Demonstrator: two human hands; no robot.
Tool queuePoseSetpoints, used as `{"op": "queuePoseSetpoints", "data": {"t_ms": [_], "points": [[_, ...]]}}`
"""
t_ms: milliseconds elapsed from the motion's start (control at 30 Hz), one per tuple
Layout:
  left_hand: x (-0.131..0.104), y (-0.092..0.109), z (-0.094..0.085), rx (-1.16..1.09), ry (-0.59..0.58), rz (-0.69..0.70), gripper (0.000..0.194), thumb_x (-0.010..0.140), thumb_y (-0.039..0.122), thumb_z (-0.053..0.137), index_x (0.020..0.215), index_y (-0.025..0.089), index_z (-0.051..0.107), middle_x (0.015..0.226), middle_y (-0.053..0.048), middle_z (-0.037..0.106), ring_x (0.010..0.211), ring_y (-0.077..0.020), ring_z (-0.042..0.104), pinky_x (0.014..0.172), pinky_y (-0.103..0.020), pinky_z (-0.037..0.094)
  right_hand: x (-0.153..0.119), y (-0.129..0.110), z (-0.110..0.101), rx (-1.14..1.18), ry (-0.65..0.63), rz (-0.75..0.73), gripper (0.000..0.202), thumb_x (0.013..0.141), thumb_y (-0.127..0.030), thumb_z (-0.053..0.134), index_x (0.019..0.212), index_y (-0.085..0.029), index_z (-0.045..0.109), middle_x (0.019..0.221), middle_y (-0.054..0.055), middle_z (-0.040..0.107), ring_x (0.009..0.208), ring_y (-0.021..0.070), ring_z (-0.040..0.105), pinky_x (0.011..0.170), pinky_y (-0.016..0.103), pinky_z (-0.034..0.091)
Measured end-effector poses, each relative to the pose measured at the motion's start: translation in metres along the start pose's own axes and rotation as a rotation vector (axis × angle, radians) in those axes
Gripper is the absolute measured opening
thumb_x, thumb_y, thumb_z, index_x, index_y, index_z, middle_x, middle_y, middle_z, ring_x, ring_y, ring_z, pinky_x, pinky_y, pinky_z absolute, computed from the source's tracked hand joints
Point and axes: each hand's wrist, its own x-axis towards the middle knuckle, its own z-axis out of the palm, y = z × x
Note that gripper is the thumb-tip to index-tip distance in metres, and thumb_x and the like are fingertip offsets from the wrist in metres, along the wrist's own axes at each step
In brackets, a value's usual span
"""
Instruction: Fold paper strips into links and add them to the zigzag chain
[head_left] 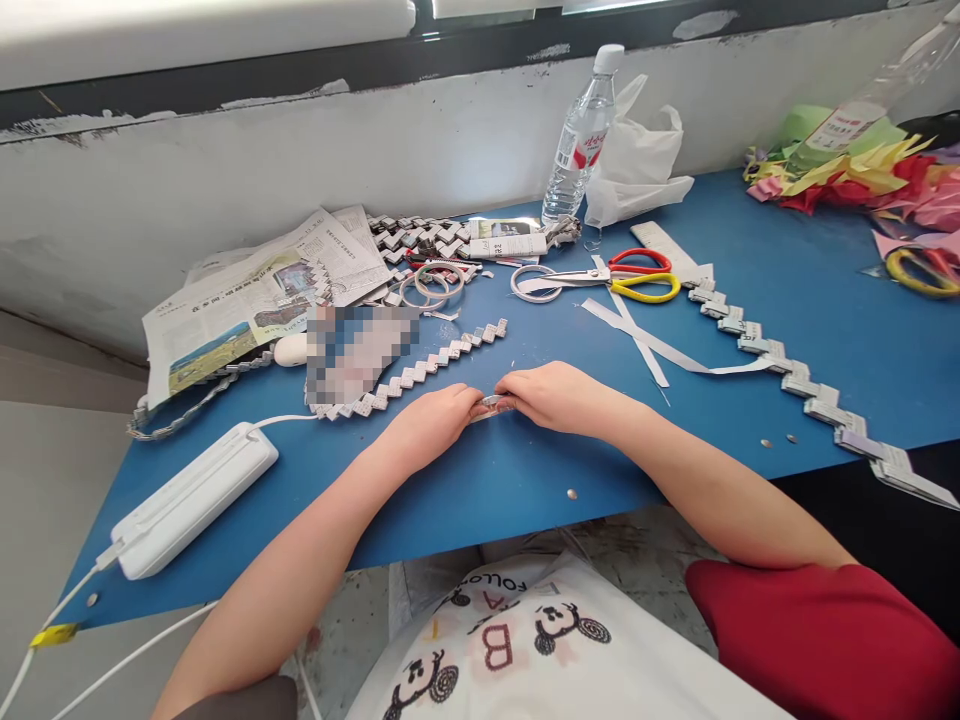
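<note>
Between my two hands is a small folded strip of newspaper (492, 407), pinched at both ends just above the blue table. My left hand (442, 415) has its closed fingers on the left end, and my right hand (553, 398) grips the right end the same way. The fingertips cover much of the strip. Just beyond my left hand lies a zigzag chain of folded paper (420, 372). Past my right hand are long white paper strips (630, 335) and scissors with red and yellow handles (645, 278), their blades open over a tape roll (536, 284).
Newspaper sheets (232, 300) and more tape rolls (435, 286) sit at the back left. A white power strip (195, 500) with cords lies front left. A water bottle (581, 140) stands by the wall. A longer zigzag chain (795, 378) runs to the right edge, near colourful paper (847, 165).
</note>
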Motion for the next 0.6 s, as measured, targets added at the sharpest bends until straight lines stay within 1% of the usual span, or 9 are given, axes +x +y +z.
{"op": "queuePoseSetpoints", "data": {"t_ms": [100, 200, 367, 433, 500, 567, 600], "points": [[-0.0004, 0.0029, -0.0030, -0.015, -0.033, -0.010, 0.030, 0.100, 0.037, 0.038, 0.108, 0.017, 0.059, 0.100, -0.008, 0.069, 0.092, -0.0221, 0.066, 0.072, -0.029, 0.046, 0.0004, 0.0000, 0.0002, -0.017, -0.036, -0.007, 0.023, 0.098, -0.027, 0.040, 0.101, -0.016, 0.060, 0.097, 0.010, 0.072, 0.081, 0.0215, 0.067, 0.060, 0.029, 0.031], [-0.0020, 0.0049, -0.0051, -0.011, -0.055, -0.019, 0.031, 0.099, 0.041, 0.040, 0.107, 0.018, 0.058, 0.098, -0.007, 0.070, 0.089, -0.0224, 0.067, 0.068, -0.028, 0.044, -0.0001, 0.0013, 0.0012, -0.011, -0.038, -0.023, 0.023, 0.098, -0.026, 0.040, 0.100, -0.016, 0.061, 0.095, 0.009, 0.072, 0.080, 0.0207, 0.066, 0.060, 0.028, 0.031], [-0.0043, 0.0032, -0.0047, 0.006, -0.021, 0.030, 0.034, 0.099, 0.044, 0.038, 0.100, 0.018, 0.060, 0.092, -0.006, 0.071, 0.084, -0.0215, 0.068, 0.065, -0.028, 0.042, -0.0010, 0.0034, 0.0035, 0.063, 0.010, -0.083, 0.023, 0.098, -0.033, 0.043, 0.103, -0.018, 0.060, 0.096, 0.007, 0.072, 0.080, 0.0201, 0.066, 0.062, 0.027, 0.033], [-0.0043, 0.0017, -0.0042, 0.015, -0.018, 0.049, 0.033, 0.099, 0.041, 0.037, 0.098, 0.017, 0.061, 0.090, -0.006, 0.071, 0.081, -0.0208, 0.067, 0.063, -0.027, 0.041, -0.0008, 0.0038, 0.0039, 0.094, 0.013, -0.087, 0.022, 0.098, -0.033, 0.044, 0.104, -0.019, 0.060, 0.093, 0.006, 0.072, 0.076, 0.0191, 0.064, 0.060, 0.027, 0.033], [-0.0043, 0.0000, -0.0038, 0.022, -0.025, 0.058, 0.030, 0.099, 0.035, 0.038, 0.098, 0.017, 0.062, 0.087, -0.005, 0.071, 0.078, -0.0195, 0.066, 0.061, -0.026, 0.040, -0.0005, 0.0046, 0.0042, 0.115, 0.000, -0.083, 0.021, 0.098, -0.031, 0.043, 0.100, -0.019, 0.061, 0.085, 0.005, 0.071, 0.070, 0.0182, 0.062, 0.059, 0.026, 0.032], [-0.0046, -0.0023, -0.0034, 0.020, -0.006, 0.058, 0.029, 0.098, 0.032, 0.040, 0.095, 0.018, 0.065, 0.081, -0.004, 0.069, 0.075, -0.0181, 0.065, 0.060, -0.025, 0.039, -0.0001, 0.0064, 0.0049, 0.135, 0.007, -0.114, 0.022, 0.097, -0.029, 0.043, 0.094, -0.018, 0.062, 0.079, 0.006, 0.068, 0.071, 0.0187, 0.060, 0.060, 0.026, 0.034], [-0.0050, -0.0036, -0.0030, 0.008, 0.020, 0.058, 0.030, 0.098, 0.033, 0.041, 0.092, 0.019, 0.067, 0.081, -0.003, 0.069, 0.075, -0.0174, 0.064, 0.061, -0.025, 0.039, 0.0002, 0.0077, 0.0056, 0.154, 0.028, -0.147, 0.023, 0.097, -0.029, 0.043, 0.091, -0.018, 0.063, 0.080, 0.007, 0.066, 0.075, 0.0194, 0.060, 0.063, 0.027, 0.036]]}}
